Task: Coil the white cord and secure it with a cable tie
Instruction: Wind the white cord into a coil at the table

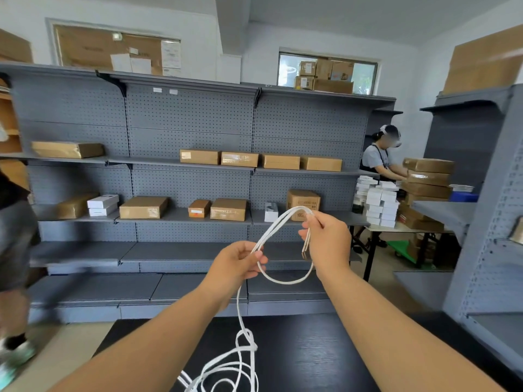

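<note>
**Both Hands Held a Loop of Cord Above the Table**

The left hand (236, 265) sat just below the centre of the view, toward 6 o'clock, its fingers curled and its thumb pinching the white cord (284, 282) where several strands crossed. The right hand (329, 240) was higher, toward 4 o'clock, with its fingertips pinched on the far bend of the cord. Two or three strands ran tight between the hands. A short end hung down beside the right palm, and a slack loop sagged from one hand to the other.

From the left hand one strand dropped straight toward 6 o'clock. There it joined the rest of the cord, which lay in loose, uneven turns on the black table (311, 357) at the bottom edge.

Grey pegboard shelving (192, 120) filled the view from 9 to 2 o'clock. Cardboard boxes (143, 207) lay well apart on its shelves. At 3 o'clock another person (377, 161) stood at a table behind a stack of white boxes (380, 206).
</note>
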A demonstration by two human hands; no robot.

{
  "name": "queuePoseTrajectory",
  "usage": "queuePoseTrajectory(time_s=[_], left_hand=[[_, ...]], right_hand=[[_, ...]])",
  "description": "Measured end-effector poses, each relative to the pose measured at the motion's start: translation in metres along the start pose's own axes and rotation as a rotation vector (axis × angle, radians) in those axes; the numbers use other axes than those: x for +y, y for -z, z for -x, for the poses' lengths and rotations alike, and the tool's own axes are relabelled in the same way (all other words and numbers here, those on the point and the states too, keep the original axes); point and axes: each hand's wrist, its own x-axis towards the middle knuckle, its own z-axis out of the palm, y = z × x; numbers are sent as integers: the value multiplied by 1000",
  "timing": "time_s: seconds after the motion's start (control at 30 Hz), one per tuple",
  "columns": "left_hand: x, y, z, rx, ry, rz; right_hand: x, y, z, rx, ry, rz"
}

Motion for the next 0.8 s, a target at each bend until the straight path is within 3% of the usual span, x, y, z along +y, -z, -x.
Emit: queuePoseTrajectory(time_s=[0.1,0.3,0.57,0.67,0.8], left_hand=[[7,3,-4,95,-41,0],[30,13,-13,199,-182,-305],[61,27,-18,155,-186,-576],[64,31,-18,132,-185,-671],[66,29,-16,76,-168,-789]], right_hand=[[10,-2,3,29,-112,-161],[25,-12,12,27,-328,-371],[33,-6,19,-309,-489,-332],[32,0,17,-453,-430,-143],[21,5,16,-511,-57,331]])
